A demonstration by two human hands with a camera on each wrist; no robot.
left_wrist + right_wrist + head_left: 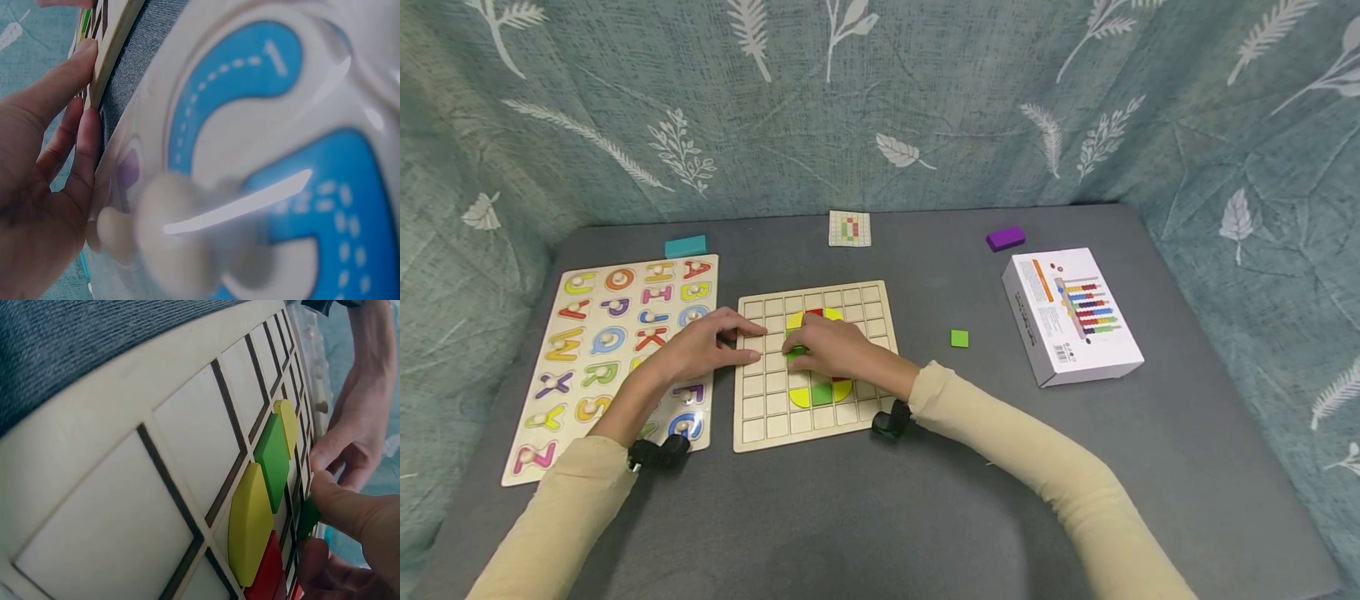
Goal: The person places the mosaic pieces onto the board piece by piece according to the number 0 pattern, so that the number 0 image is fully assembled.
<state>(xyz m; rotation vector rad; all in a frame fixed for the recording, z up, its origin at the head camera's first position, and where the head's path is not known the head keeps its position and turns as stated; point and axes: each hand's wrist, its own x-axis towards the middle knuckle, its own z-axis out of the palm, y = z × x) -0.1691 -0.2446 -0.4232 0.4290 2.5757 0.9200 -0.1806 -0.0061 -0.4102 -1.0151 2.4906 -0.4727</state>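
Observation:
A gridded wooden board [763, 430] lies mid-table, bearing flat yellow, red and green pieces. My right hand [831, 346] is over these, pinching a green tile [309, 517] between thumb and fingers close over the grid. Part of the pattern is hidden under this hand. A green square [822, 393] and a yellow rounded piece [800, 397] sit in cells near the board's front. My left hand [703, 346] rests its fingertips at the board's left edge, fingers and thumb extended. In the left wrist view its thumb [78, 62] lies against the board's rim.
An alphabet puzzle board [568, 321] with knobbed letters lies at left, partly under my left forearm. A small pattern card [850, 239] lies behind the grid. At right are a loose green square [959, 338], a white abacus box [1075, 317] and a purple block [1005, 238]. A teal block [686, 247] stands back left.

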